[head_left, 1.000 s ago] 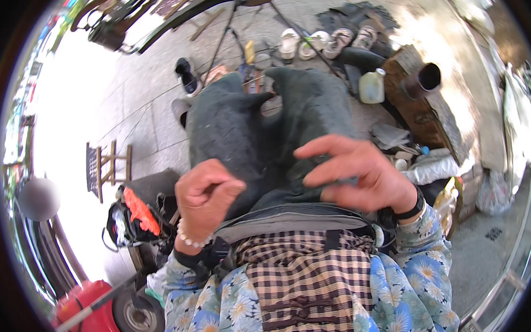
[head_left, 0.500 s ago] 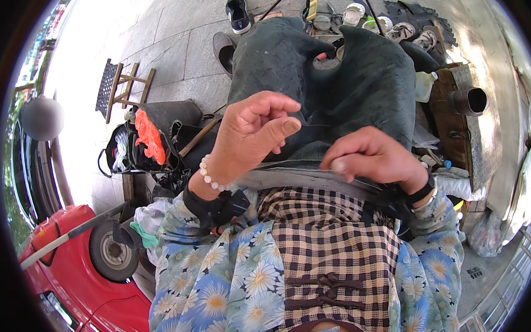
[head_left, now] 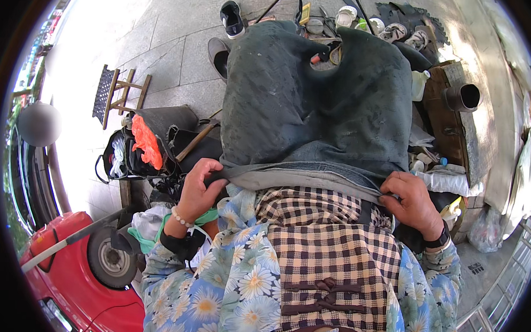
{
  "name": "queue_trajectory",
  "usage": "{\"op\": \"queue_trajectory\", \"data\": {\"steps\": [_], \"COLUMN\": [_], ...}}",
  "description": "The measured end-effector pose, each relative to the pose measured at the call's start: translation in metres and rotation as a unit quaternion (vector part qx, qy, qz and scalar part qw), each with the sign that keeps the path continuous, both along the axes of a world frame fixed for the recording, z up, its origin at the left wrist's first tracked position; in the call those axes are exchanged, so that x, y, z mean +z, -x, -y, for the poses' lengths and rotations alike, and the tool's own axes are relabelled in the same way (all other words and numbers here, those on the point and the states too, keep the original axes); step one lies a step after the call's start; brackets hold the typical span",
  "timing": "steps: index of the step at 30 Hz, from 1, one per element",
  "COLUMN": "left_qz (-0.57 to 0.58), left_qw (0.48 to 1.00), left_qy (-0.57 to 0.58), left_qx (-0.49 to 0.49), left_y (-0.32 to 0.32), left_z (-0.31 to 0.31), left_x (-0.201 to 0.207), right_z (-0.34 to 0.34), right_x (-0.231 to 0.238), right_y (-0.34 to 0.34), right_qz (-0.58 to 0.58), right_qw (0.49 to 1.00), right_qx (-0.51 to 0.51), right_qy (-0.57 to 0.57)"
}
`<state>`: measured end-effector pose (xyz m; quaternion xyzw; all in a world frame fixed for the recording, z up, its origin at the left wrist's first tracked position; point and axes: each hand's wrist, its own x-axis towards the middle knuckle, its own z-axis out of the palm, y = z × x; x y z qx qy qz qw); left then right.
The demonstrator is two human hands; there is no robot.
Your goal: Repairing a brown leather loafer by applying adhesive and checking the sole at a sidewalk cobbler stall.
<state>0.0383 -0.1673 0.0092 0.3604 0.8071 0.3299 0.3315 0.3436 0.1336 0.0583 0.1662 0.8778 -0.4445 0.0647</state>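
Grey paving (head_left: pixel 164 57) spread out beyond the grips, bright on the left and shaded on the right, where a wooden block (head_left: pixel 445 134) stood. On my feed the apron (head_left: pixel 313 127) lay draped over the lap, ahead of and between both grips, its grey band (head_left: pixel 300 180) running across from one to the other. My left grip (head_left: pixel 199 190) had the band's left end pinched between thumb and fingers, as far as I could make out; my right grip (head_left: pixel 413 200) pinched the other end, fingertips curled over the edge. The checked top (head_left: pixel 332 262) sat just behind the band.

I judged the band the weak point: if either pinch slackened, the heavy-looking cloth could slide forward off the lap. An uneven pull would probably skew it. Left of and beyond the left grip, the wooden handle (head_left: pixel 194 143) jutted from the black bag (head_left: pixel 179 136) near the cloth, and a wide sweep might catch it. Beyond the right grip, the bottle (head_left: pixel 419 85) showed right at the cloth's edge; I couldn't tell whether they touched, but a sharp tug there could tip it.
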Motion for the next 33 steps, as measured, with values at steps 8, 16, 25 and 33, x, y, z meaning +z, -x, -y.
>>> {"op": "queue_trajectory", "data": {"steps": [8, 16, 25, 33], "left_qz": [0.06, 0.476, -0.355, -0.427], "left_qw": [0.986, 0.872, 0.914, 0.868], "left_qy": [-0.147, 0.088, -0.186, -0.096], "left_qx": [0.044, -0.076, -0.065, -0.233], "left_y": [0.004, -0.006, 0.051, -0.003], "left_z": [-0.03, -0.015, -0.136, -0.19], "left_x": [0.051, 0.036, 0.04, -0.008], "right_z": [-0.011, -0.019, -0.073, -0.044], "right_x": [0.023, -0.018, 0.006, -0.033], "right_y": [-0.033, -0.09, -0.007, 0.078], "right_qz": [-0.148, 0.118, -0.092, 0.036], "right_qw": [0.942, 0.804, 0.932, 0.918], "right_qx": [-0.19, -0.252, -0.343, 0.09], "right_qy": [0.232, 0.525, 0.075, -0.384]}}
